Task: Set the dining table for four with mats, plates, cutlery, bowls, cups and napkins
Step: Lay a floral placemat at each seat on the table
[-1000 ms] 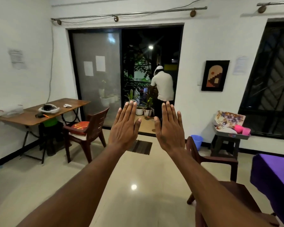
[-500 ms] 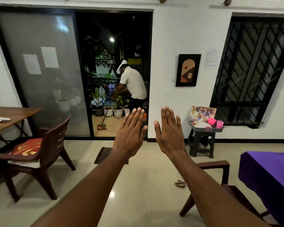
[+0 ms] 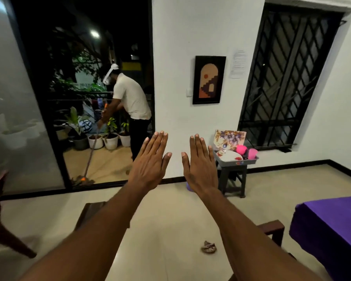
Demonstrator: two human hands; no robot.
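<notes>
We hold our left hand (image 3: 150,163) and right hand (image 3: 200,167) out flat, backs up, fingers straight, each grip apart and empty. Ahead, the grey plastic tray (image 3: 236,160) on a dark stool (image 3: 234,177) carries what looks like a white floral plate (image 3: 229,156) and pink cups (image 3: 252,153). The purple-clothed worktop (image 3: 332,226) sits right. The stool appears nearer than before.

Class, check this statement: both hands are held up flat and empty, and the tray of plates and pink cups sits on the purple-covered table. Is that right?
Not quite. The head view shows the left hand and right hand flat and empty, but the tray of plates and pink cups sits on a small grey stool by the wall, not on the purple-covered table.
</notes>
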